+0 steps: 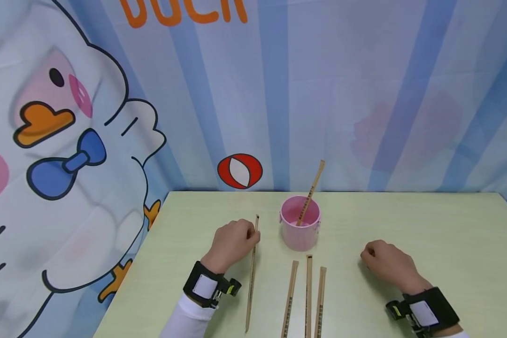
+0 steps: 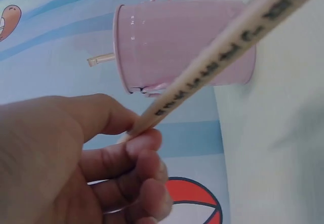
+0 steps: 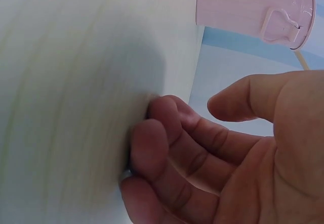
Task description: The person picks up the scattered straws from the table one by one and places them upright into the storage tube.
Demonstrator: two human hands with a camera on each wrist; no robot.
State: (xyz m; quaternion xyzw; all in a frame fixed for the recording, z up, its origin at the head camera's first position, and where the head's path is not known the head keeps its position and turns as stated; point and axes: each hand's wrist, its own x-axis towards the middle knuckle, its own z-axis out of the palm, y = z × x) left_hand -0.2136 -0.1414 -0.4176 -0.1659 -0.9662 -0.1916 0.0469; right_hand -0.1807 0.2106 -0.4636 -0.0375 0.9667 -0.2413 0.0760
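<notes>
My left hand (image 1: 233,241) pinches a thin wooden stick (image 1: 251,277) near its upper end, between thumb and index finger. In the left wrist view the stick (image 2: 212,57) shows a row of dark printed characters and slants across in front of the pink bucket (image 2: 172,42). That bucket (image 1: 300,237) stands upright to the right of the left hand in the head view. Another wooden stick (image 1: 314,185) leans inside it, its top sticking out above the rim. My right hand (image 1: 390,263) holds nothing; its fingers (image 3: 152,143) are loosely curled close to the tabletop.
Three more wooden sticks, a left one (image 1: 290,298), a middle one (image 1: 309,295) and a right one (image 1: 320,300), lie side by side on the pale table (image 1: 448,225) before the bucket. A printed cloth backdrop (image 1: 329,94) hangs behind the table's far edge.
</notes>
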